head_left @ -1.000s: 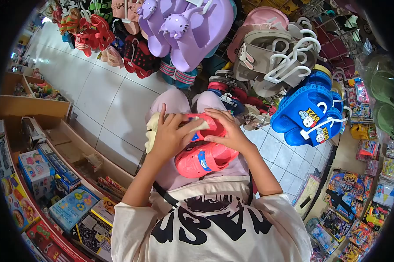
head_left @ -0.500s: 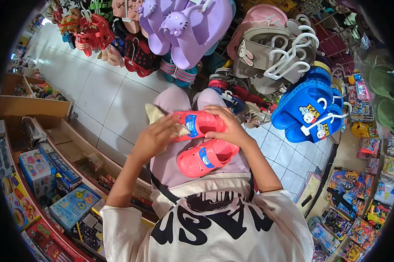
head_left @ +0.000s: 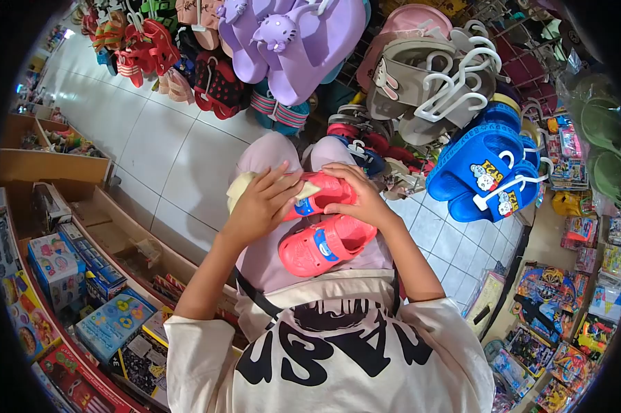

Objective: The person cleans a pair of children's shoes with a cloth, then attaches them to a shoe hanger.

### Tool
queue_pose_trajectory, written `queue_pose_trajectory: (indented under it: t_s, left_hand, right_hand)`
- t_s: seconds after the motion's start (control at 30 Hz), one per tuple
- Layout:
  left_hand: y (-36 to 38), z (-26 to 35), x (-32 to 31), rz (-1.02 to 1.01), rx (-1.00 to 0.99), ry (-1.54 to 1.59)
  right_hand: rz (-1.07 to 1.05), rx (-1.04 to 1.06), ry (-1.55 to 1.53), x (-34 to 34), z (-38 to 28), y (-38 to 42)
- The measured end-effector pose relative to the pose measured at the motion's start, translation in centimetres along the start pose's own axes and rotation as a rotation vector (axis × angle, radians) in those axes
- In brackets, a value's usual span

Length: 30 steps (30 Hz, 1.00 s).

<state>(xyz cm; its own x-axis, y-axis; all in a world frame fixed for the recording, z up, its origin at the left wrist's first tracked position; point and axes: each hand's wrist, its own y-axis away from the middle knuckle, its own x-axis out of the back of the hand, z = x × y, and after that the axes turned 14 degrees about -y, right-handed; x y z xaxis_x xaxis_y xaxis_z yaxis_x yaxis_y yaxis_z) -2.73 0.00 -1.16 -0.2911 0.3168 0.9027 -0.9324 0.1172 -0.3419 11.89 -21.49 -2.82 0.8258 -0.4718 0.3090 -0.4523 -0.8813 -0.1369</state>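
Note:
Two coral-red clogs with blue strap patches lie on my lap, the farther clog (head_left: 332, 187) above the nearer clog (head_left: 300, 256). My right hand (head_left: 360, 198) grips the heel end of the farther clog, its fingers over the far rim and its thumb at the near side. A pale yellow cloth (head_left: 239, 190) is pressed over the toe of that clog by my left hand (head_left: 263, 201), whose fingers lie together across it. Cloth and hand cover most of the toe. The nearer clog rests untouched, its opening facing right.
Lilac slippers (head_left: 303, 55), grey sandals (head_left: 420, 76) and blue slides (head_left: 489, 172) hang on a rack ahead. Shelves with boxed toys (head_left: 114, 323) curve along the left. Packaged toys (head_left: 551, 296) stand at the right, and white floor tiles (head_left: 166, 158) lie beyond my knees.
My left hand and the cloth have shifted over the farther clog's toe, now covering part of its blue patch. The right hand keeps its grip; the nearer clog stays put.

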Motion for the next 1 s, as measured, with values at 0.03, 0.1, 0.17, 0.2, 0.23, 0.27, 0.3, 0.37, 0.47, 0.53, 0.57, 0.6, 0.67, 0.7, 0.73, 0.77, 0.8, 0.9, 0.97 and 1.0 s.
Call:
queue_pose_trajectory:
  t_s: [0.03, 0.1, 0.17, 0.2, 0.23, 0.27, 0.3, 0.37, 0.47, 0.53, 0.57, 0.6, 0.67, 0.7, 0.73, 0.77, 0.8, 0.9, 0.97, 1.0]
  left_hand:
    - [0.9, -0.4, 0.2, 0.014, 0.029, 0.013]
    - [2.6, -0.9, 0.4, 0.044, 0.091, 0.044]
    - [2.9, -0.6, 0.4, 0.076, 0.169, 0.104]
    - [2.8, -0.6, 0.5, 0.093, 0.209, 0.131]
    - [2.5, -0.4, 0.6, 0.129, 0.263, 0.160]
    - [1.9, -0.1, 0.7, 0.165, 0.316, 0.191]
    - [1.1, 0.3, 0.9, 0.202, 0.367, 0.226]
    - [-0.2, 0.8, 1.2, 0.300, 0.488, 0.264]
    - [-2.6, 1.5, 1.9, 0.391, 0.580, 0.211]
    - [-3.7, 2.2, 1.8, 0.386, 0.550, 0.127]
    - [-3.8, 2.4, 1.6, 0.279, 0.422, 0.046]
    - [-3.6, 2.7, 1.3, 0.167, 0.295, -0.030]
    - [-3.0, 3.1, 0.7, 0.012, 0.136, -0.090]
    - [-2.9, 3.2, 1.0, -0.011, 0.111, -0.094]
    - [-2.7, 3.0, 1.7, -0.034, 0.088, -0.098]
    - [-2.3, 2.8, 2.2, -0.060, 0.068, -0.102]
    - [-1.7, 2.6, 2.4, -0.069, 0.019, -0.102]
    - [0.3, 1.2, 2.9, -0.099, -0.124, -0.131]
    - [2.5, 0.3, 3.4, -0.141, -0.216, -0.180]
    - [3.5, 0.0, 3.7, -0.134, -0.219, -0.169]
  right_hand:
    - [-0.002, 0.003, 0.000, 0.0, 0.0, -0.1]
    - [-0.009, 0.006, 0.002, -0.1, 0.0, -0.1]
    - [-0.034, 0.028, 0.016, -0.1, 0.0, -0.2]
    - [-0.048, 0.041, 0.023, -0.2, 0.1, -0.3]
    - [-0.003, 0.020, -0.029, -0.4, 0.0, -0.4]
    - [0.044, -0.003, -0.079, -0.6, -0.2, -0.2]
    - [0.092, -0.028, -0.127, -0.7, -0.3, 0.0]
    - [0.065, -0.122, -0.156, -0.7, 0.2, 0.6]
    - [0.033, -0.100, -0.076, -0.2, -0.4, 0.6]
    - [0.060, 0.010, 0.017, -0.3, -1.0, 0.9]
    - [0.073, 0.053, 0.039, -0.3, -0.9, 0.8]
    - [0.086, 0.089, 0.059, -0.4, -0.9, 0.9]
    - [0.098, 0.129, 0.075, -0.3, -0.8, 1.0]
    - [0.097, 0.145, 0.078, -0.3, -0.7, 1.0]
    - [0.094, 0.160, 0.079, -0.4, -0.7, 1.0]
    - [0.089, 0.174, 0.078, -0.5, -0.6, 1.1]
    - [0.084, 0.183, 0.066, -0.6, -0.2, 1.2]
    - [0.066, 0.185, 0.023, -0.4, 1.3, 0.9]
    - [0.054, 0.140, -0.024, 0.0, 1.5, 0.6]
    - [0.050, 0.141, -0.003, 0.1, 1.4, 0.4]
